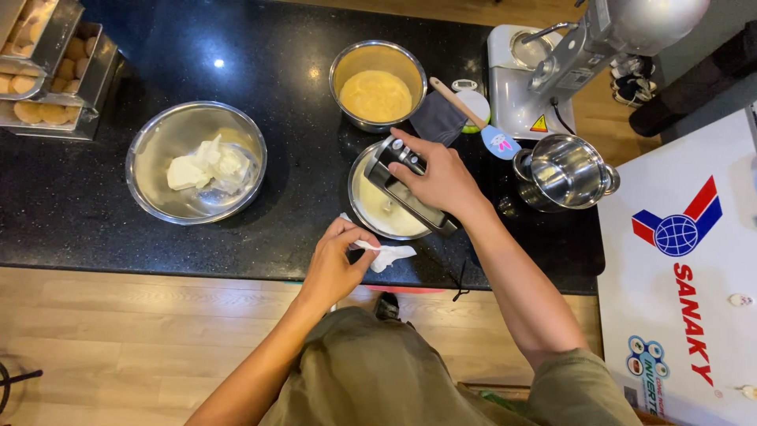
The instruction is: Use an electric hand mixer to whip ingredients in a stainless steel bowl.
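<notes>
Crumpled white paper tissue [386,255] near the counter's front edge, pinched by left hand [335,264], small steel bowl of pale cream [371,207] just beyond, right hand [441,180] gripping black-and-silver electric hand mixer [412,184] over it, shiny steel pot [566,171] right.

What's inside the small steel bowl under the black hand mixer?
The small steel bowl holds a pale, creamy mixture. The black hand mixer, gripped by the right hand, lies across it, so the beaters and the middle of the mixture are hidden.
</notes>
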